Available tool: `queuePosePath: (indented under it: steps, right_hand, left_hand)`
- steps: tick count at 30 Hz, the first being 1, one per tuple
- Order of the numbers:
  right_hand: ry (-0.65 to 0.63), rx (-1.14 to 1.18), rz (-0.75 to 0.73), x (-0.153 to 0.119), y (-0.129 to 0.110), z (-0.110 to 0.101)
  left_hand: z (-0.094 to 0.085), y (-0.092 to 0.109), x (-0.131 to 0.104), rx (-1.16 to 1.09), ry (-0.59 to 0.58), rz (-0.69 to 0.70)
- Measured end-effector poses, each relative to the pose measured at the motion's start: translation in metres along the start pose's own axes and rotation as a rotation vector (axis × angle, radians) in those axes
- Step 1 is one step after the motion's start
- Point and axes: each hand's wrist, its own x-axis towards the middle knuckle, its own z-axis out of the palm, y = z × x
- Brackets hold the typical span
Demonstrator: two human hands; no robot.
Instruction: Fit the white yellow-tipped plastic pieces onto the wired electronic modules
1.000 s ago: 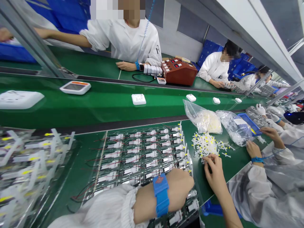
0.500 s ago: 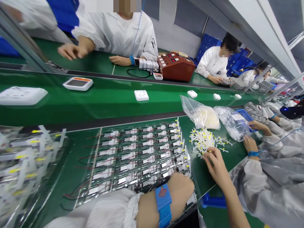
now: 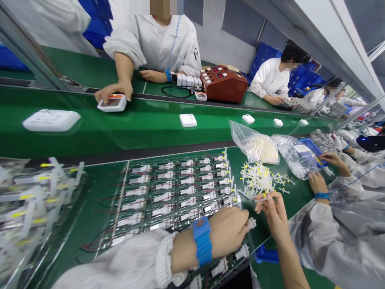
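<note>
My left hand (image 3: 230, 230), with a blue wrist strap (image 3: 202, 241), is over the right side of a clear plastic tray (image 3: 174, 237). Its fingers are closed on a small white part (image 3: 252, 223), whose end sticks out to the right. Rows of small white parts with red and black wires (image 3: 161, 196) fill the tray. My right hand (image 3: 273, 208) pinches a thin white plastic stick (image 3: 262, 199), just right of the other hand and apart from it. A pile of white sticks with yellow tips (image 3: 257, 176) lies just beyond my right hand.
Beyond the tray runs a green conveyor (image 3: 144, 132) carrying several white devices (image 3: 188, 120). Clear bags (image 3: 261, 146) lie behind the pile. A second loaded tray (image 3: 39, 200) is at left. A co-worker's hands (image 3: 319, 182) are at right; another co-worker's hand (image 3: 116, 92) touches a device opposite.
My left hand has lifted a small white part from the tray. My right hand has drawn back from the pile with a stick. Across the belt, a co-worker's hand has reached a device.
</note>
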Motion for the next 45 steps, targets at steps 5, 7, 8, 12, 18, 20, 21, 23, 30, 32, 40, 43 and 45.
queuePosePath:
  steps: [5, 7, 8, 12, 18, 20, 21, 23, 30, 32, 40, 43, 45]
  right_hand:
    - [0.045, 0.084, -0.038, -0.001, -0.004, 0.002]
    - [0.039, 0.120, -0.036, -0.002, -0.007, 0.002]
    - [0.037, 0.127, -0.032, -0.003, -0.008, 0.002]
    - [0.028, 0.099, -0.016, -0.005, -0.013, 0.003]
    - [0.114, 0.038, -0.006, -0.009, -0.015, 0.006]
    - [0.117, 0.044, 0.010, -0.010, -0.014, 0.004]
    - [0.118, 0.041, 0.011, -0.010, -0.012, 0.002]
    - [0.128, 0.018, -0.006, -0.009, -0.010, -0.002]
    - [0.166, -0.024, -0.120, -0.009, -0.010, -0.004]
    - [0.162, -0.046, -0.125, -0.009, -0.012, -0.003]
    - [0.114, -0.120, -0.131, -0.011, -0.018, 0.001]
    - [0.124, -0.139, -0.171, -0.011, -0.019, 0.002]
    - [0.127, -0.154, -0.194, -0.011, -0.020, 0.003]
  left_hand:
    - [-0.010, -0.008, 0.005, -0.238, 0.142, 0.023]
    - [-0.009, -0.011, 0.007, -0.297, 0.139, 0.039]
    - [-0.008, -0.012, 0.008, -0.324, 0.125, 0.040]
    - [-0.007, -0.013, 0.012, -0.535, 0.017, 0.018]
    - [-0.013, -0.014, 0.016, -0.866, -0.089, 0.048]
    - [-0.015, -0.014, 0.016, -0.909, -0.114, 0.052]
    - [-0.015, -0.014, 0.016, -0.926, -0.123, 0.055]
    - [-0.015, -0.015, 0.017, -0.951, -0.131, 0.057]
    - [-0.014, -0.015, 0.017, -0.911, -0.112, 0.059]
    - [-0.015, -0.015, 0.017, -0.880, -0.092, 0.067]
    - [-0.009, -0.016, 0.016, -0.701, 0.004, 0.068]
    - [-0.007, -0.016, 0.016, -0.633, 0.040, 0.079]
    - [-0.008, -0.015, 0.016, -0.608, 0.052, 0.081]
